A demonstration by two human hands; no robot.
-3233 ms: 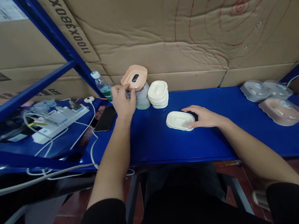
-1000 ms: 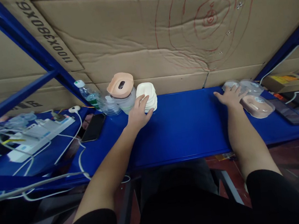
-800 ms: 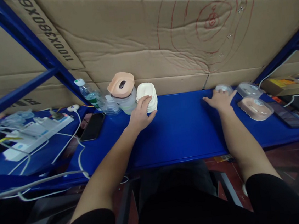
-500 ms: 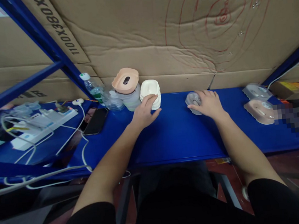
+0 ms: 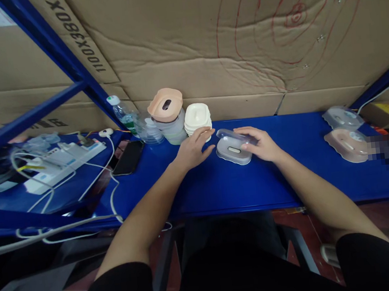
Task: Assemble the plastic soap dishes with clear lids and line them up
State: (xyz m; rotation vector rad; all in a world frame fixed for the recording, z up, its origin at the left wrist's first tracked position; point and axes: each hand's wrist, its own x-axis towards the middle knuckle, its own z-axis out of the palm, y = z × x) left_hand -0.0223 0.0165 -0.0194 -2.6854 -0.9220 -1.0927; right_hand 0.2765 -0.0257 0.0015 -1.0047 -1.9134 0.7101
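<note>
Your hands work close together over the blue table (image 5: 220, 189), the left one bare of any load and the right one gripping. Starting from your far left, a white power strip (image 5: 89, 155) lies among tangled cables, with a dark phone (image 5: 130, 157) flat on its right. Behind the phone you have a clear bottle (image 5: 118, 110) with a white cap, then some clear plastic pieces (image 5: 153, 135). Next to these, a peach tray (image 5: 173, 105) with a dark slot sits tilted on pale, cloudy containers (image 5: 175, 133). Just beside them rises your stack of white trays (image 5: 197, 113). Your left hand (image 5: 195, 149) is at the front of that stack, fingers spread and loosely curved; you cannot tell whether they touch it. To its right, your right hand (image 5: 261, 144) holds a clear plastic case (image 5: 229, 150) by its right end, thumb in front and fingers behind. Well apart, near the table's right end, a clear-covered grey case (image 5: 342, 118) lies behind a clear-covered pink case (image 5: 345, 145).
</note>
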